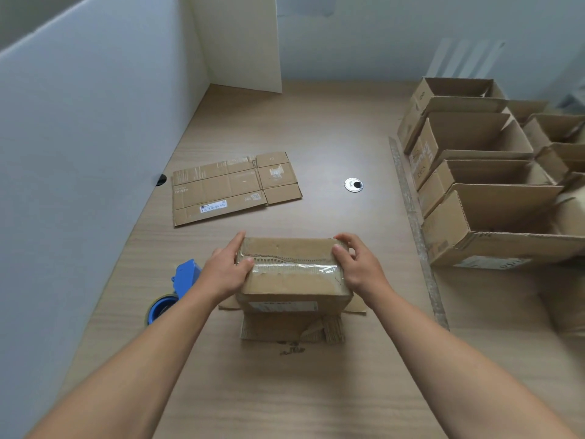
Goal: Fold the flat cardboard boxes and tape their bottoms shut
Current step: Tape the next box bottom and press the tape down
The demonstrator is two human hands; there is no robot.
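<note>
Left hand (226, 269) and right hand (359, 266) tight around ends of corrugated box (291, 285), glossy tape (294, 267) across top

"What showed of the person?"

"Two bare arms, nothing more. The slim, bare left forearm (142, 359) and the matching bare right forearm (443, 359) were uncovered all the way to the picture's lower edge."

"And the hands?"

"The bare left hand (226, 270) and the bare right hand (361, 269) were uncovered to the fingertips. The right hand's short, rounded thumbnail (337, 248) was plain to see, and knuckles stood out faintly."

"Anything odd in shape?"

"The wide lens made both forearms look broader toward the bottom."
</note>
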